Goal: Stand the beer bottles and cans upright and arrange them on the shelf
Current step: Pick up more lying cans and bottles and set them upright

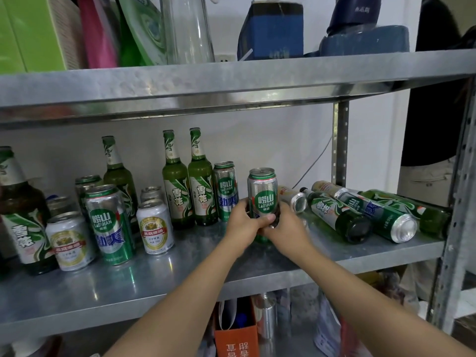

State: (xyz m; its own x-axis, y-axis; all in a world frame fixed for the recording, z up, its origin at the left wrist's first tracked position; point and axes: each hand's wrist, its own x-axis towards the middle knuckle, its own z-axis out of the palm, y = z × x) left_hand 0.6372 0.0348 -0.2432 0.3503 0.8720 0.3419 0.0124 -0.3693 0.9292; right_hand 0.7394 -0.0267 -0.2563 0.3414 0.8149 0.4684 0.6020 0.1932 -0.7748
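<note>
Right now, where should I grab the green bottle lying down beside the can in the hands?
Grab the green bottle round its fat labelled middle, coming from above. It lies on its side, base toward you, thin neck pointing back, and a lying tall can crowds its right side.

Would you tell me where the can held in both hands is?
Head view: the held can is upright near centre, gripped by the left hand and right hand, right of a standing Laoshan can and left of a toppled can.
</note>
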